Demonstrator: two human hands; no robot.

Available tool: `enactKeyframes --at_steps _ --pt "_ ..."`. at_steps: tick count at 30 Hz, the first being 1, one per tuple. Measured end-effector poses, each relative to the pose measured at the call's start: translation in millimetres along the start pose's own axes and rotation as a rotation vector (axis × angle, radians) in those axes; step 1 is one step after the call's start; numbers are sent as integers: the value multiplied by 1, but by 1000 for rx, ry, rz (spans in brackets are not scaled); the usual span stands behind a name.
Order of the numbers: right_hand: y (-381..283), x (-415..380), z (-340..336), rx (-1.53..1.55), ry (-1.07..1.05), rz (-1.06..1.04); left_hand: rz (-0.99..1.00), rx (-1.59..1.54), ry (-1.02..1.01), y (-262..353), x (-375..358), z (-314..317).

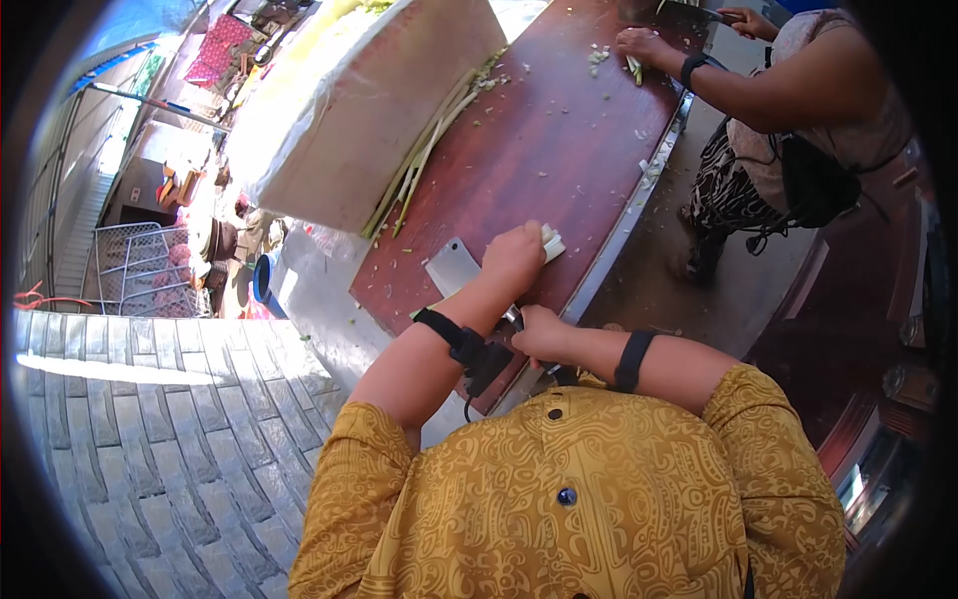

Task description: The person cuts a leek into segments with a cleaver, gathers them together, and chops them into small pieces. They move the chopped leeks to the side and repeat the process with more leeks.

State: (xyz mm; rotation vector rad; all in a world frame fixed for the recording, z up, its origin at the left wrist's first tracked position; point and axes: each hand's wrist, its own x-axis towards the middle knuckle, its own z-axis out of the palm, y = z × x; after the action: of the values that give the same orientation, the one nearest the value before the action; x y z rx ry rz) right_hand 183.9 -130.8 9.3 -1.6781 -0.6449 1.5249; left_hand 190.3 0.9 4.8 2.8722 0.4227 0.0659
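Head view: pale stalks [554, 245] low on the red-brown surface [499, 190], near its long metal-trimmed edge [617, 243], gripped by the curled fingers of the left hand [513, 258], white ends poking out past the knuckles. Right-hand [540, 334] fingers closed around the dark handle of a cleaver [454, 266], broad blade lying toward the left, partly hidden behind the left forearm; impossible to tell whether touching the surface. Probably light and crisp, firm along the length but easily bruised or split into layers, likely slick where cut or wet. Best held from above around the middle, fingertips tucked back, without hard squeezing. Likely much heavier in the blade, so best taken only by the handle, well clear of the edge beneath the forearm. Little room between stalks and metal trim, hence some risk of rolling off on that side. More open room up the middle of the surface, among scattered scraps [599, 58]; bounded on the left by a big pale box [384, 105], with long green stalks [424, 165] lying along its foot. At the far end, well apart, a co-worker's hand [647, 47] on more stalks beside another knife [671, 12]: better left undisturbed.
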Motion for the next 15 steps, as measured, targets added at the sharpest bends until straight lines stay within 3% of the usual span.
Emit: enactKeyframes --at_steps 15 --pt "-1 5 4 -88 14 12 36 40 72 8 8 -3"
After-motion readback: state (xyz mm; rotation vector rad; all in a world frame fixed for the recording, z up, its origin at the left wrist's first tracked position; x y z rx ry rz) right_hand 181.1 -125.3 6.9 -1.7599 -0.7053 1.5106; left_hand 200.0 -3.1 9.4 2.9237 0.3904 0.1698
